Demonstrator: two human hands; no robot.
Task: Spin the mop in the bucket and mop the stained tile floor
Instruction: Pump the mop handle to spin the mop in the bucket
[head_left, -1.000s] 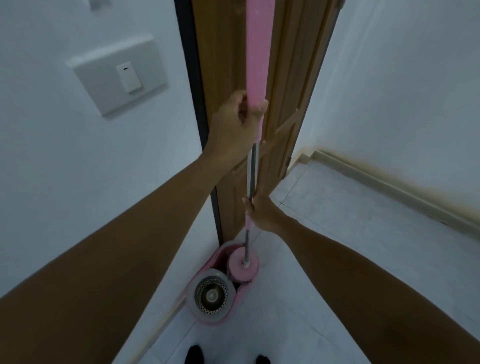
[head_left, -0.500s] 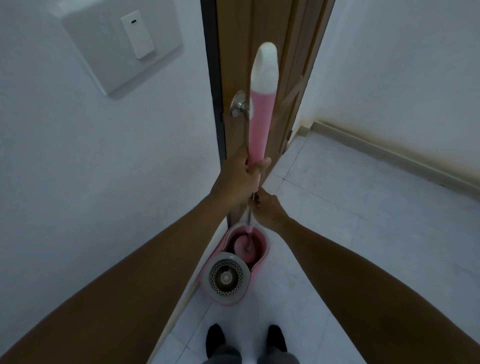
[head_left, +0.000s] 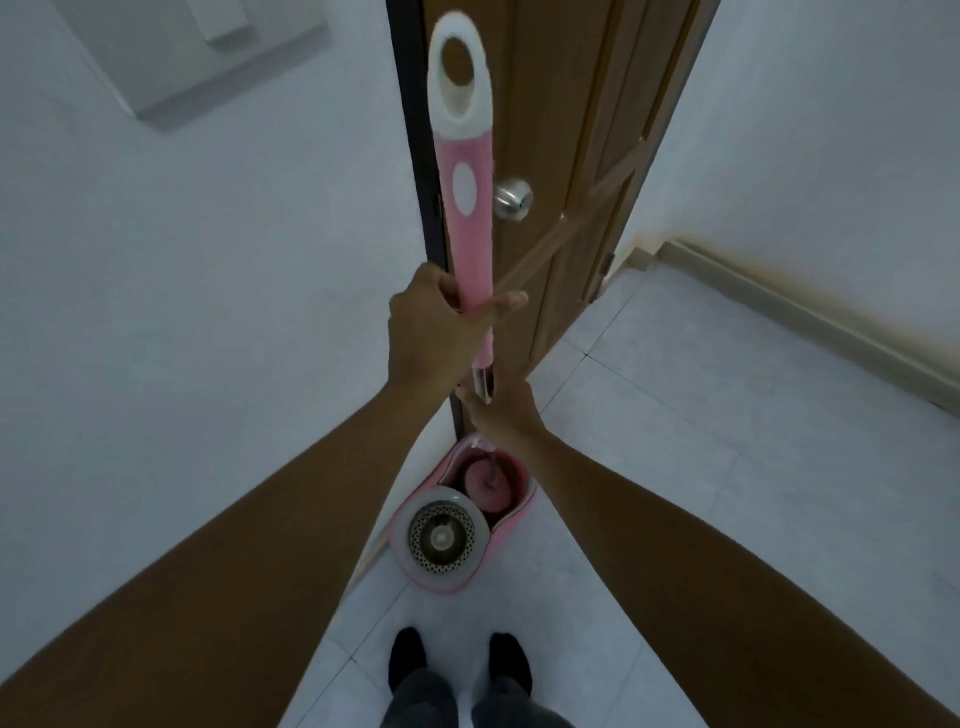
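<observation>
A pink mop handle (head_left: 465, 208) with a white looped top stands upright in front of me. My left hand (head_left: 434, 332) grips the lower end of its pink grip. Just below, my right hand (head_left: 501, 410) holds the thin metal shaft. The mop's round pink head (head_left: 485, 491) sits down in the far compartment of a pink bucket (head_left: 511, 525) on the pale tile floor (head_left: 727, 467). The bucket's near side holds a perforated metal spin basket (head_left: 440, 538), which has nothing in it.
The bucket stands against the white wall (head_left: 182, 364) on the left, at the foot of a brown wooden door (head_left: 561, 130) with a metal knob (head_left: 513, 199). A skirting board (head_left: 810, 317) with yellowish staining runs along the right wall. My two feet (head_left: 460, 660) stand behind the bucket.
The handle has dropped, so its whole white top now shows. The mop head has sunk lower in the bucket. My two hands have come closer together on the shaft.
</observation>
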